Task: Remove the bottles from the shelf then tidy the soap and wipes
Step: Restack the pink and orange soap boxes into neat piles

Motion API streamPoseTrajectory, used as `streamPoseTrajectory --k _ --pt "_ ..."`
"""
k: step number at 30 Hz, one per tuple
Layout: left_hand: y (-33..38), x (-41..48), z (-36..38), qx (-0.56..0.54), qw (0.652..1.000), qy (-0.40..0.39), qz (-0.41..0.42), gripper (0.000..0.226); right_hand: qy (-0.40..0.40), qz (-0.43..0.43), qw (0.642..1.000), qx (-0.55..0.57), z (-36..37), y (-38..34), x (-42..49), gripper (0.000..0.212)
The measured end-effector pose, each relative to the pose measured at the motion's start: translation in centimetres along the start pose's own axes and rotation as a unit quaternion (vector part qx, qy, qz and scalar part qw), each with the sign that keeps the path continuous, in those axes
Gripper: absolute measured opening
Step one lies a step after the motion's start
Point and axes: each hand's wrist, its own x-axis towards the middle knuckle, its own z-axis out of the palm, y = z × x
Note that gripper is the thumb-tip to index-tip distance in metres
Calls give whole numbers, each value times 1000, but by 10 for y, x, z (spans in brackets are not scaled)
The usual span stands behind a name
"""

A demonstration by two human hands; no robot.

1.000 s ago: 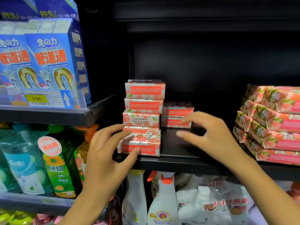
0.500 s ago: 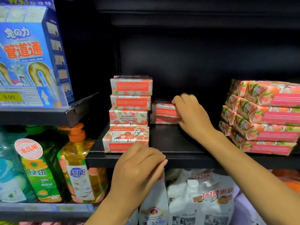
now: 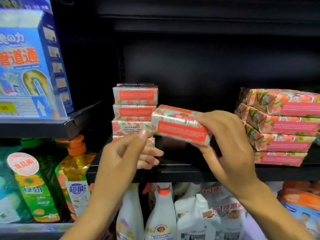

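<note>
My right hand [image 3: 228,146] grips a soap box [image 3: 180,126] with red labels and lifts it above the black shelf [image 3: 173,174], tilted down to the right. My left hand [image 3: 128,153] reaches toward the box's left end with relaxed fingers, its fingertips close to the lower corner; whether they touch is unclear. Behind them stands a stack of soap boxes [image 3: 135,106] on the shelf's left, its lowest box partly hidden by my left hand. A stack of pink wipe packs [image 3: 280,125] sits on the shelf's right.
Blue drain-cleaner boxes [image 3: 29,66] stand on the upper left shelf. Below it are a green bottle [image 3: 34,187] and an orange-capped yellow pump bottle [image 3: 76,170]. White spray bottles [image 3: 161,215] and refill pouches [image 3: 216,213] fill the shelf under the soap.
My right hand has picked up a soap box from the low pile behind the stack and brought it forward. My left hand rose from the shelf edge toward that box.
</note>
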Motion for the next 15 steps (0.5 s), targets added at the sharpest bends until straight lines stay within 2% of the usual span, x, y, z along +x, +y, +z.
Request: streamPoseTrajectory --k 1,3,5,6,8,11,12,15 --pt "3 4 0 -27 999 -15 -39 56 7 -34 999 -1 -1 -2 -2 29" --pt "5 8 -1 -52 993 -30 -101 46 12 -85 996 1 3 -4 -6 28" --pt "2 7 -1 -51 992 -45 -104 32 12 -101 995 9 7 -4 -9 25" --pt "1 5 -1 -52 993 -57 -91 32 4 -95 995 14 7 -3 -10 22" --pt "1 0 -1 -64 994 -60 -64 35 -49 -59 997 32 3 -4 -10 27" --pt "-2 -3 -2 -28 999 -22 31 40 -138 63 984 97 -7 -5 -9 75" --pt "-4 -4 -3 -11 998 -20 65 43 -148 111 974 129 -8 -7 -8 84" --pt "-7 -8 -2 11 990 -39 132 43 -162 178 949 204 -8 -11 -4 82"
